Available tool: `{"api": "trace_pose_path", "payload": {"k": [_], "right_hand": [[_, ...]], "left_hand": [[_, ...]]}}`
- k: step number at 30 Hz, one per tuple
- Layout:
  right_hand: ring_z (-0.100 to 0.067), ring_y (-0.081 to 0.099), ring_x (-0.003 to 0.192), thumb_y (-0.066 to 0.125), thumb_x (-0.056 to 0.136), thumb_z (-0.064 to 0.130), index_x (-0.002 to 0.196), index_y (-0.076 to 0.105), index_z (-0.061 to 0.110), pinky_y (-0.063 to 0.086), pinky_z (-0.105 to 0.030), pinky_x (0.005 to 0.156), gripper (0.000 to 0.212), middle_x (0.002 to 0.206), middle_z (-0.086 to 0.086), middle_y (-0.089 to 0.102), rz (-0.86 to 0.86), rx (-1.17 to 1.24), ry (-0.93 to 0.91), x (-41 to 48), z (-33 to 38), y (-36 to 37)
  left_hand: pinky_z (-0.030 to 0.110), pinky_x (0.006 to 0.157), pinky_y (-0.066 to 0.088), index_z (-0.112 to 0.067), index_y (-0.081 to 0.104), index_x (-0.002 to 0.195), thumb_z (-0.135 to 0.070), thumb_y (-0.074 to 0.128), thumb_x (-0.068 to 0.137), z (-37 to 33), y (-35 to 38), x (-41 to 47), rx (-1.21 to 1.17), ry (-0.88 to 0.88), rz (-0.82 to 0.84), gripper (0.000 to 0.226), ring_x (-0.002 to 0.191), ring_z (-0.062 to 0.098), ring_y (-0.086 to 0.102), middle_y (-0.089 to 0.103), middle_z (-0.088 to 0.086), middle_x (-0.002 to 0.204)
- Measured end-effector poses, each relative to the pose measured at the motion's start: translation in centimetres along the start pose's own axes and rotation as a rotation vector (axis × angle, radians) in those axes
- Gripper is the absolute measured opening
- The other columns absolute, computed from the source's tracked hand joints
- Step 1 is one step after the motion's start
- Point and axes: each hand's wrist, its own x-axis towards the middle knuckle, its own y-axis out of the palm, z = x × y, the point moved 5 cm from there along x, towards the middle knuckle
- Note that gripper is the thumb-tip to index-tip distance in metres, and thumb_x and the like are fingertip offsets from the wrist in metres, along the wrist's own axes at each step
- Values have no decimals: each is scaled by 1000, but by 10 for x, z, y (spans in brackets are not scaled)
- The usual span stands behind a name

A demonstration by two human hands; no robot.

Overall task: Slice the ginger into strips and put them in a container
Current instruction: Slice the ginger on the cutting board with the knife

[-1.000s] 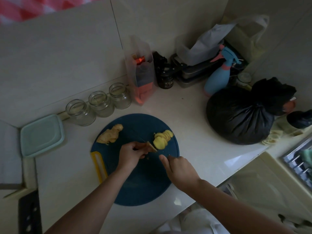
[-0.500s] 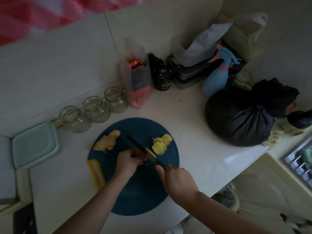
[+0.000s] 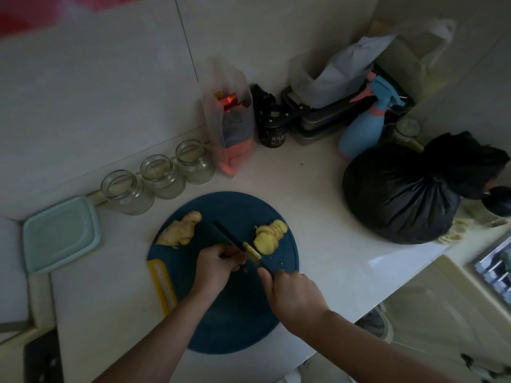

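now right hand (image 3: 293, 294) grips knife (image 3: 226, 234), left hand (image 3: 218, 262) holds ginger (image 3: 251, 251)

This is a dimly lit home kitchen: a glossy white countertop (image 3: 318, 217) runs into a corner of pale tiled wall (image 3: 110, 92), and toward six o'clock lies a round dark-blue plastic cutting board (image 3: 235, 313) bearing pieces of peeled yellow ginger (image 3: 268, 236). Three clear glass jars (image 3: 161, 176) stand in a row against the wall at ten o'clock, with a pale-green square plastic container (image 3: 59, 234) at nine. At two o'clock stand a blue plastic spray bottle with a pink trigger (image 3: 362, 134) and stacked metal tins (image 3: 318, 123), and a tied black plastic bag (image 3: 398, 200) sits at three.
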Motion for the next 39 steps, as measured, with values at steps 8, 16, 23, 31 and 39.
{"api": "trace_pose_path", "payload": {"k": [8,16,23,31,39], "right_hand": [[-21,52,65,16,100,54,63,40,19,48,-33,66,56,62,-1,45,45,-3,13,8,3,-5],[-24,61,71,17,99,56,67,47,19,53,-37,71,57,70,-4,55,48,44,44,14,-2,7],[-20,54,65,16,99,55,66,45,20,49,-34,68,56,65,0,49,52,79,41,17,-3,10],[-20,53,68,18,100,54,65,42,19,48,-35,67,55,64,0,46,68,122,80,36,2,12],[-15,47,57,21,101,51,63,42,18,41,-34,63,54,60,0,46,36,179,72,43,-6,12]], "left_hand": [[26,65,53,-8,70,72,-4,74,77,2,1,0,-20,5,-7,7,66,14,64,71,3,67],[23,62,51,-11,72,76,-9,77,74,2,2,-2,-35,22,12,6,64,6,65,72,1,69],[20,62,52,-12,72,76,-11,79,73,2,2,-1,-27,34,12,7,64,7,66,72,1,70],[19,60,51,-9,72,75,-10,81,70,2,2,1,-62,23,32,9,64,6,64,71,0,68],[17,62,52,-9,72,81,-8,80,72,2,2,-1,-97,47,49,12,70,8,69,74,1,75]]}}
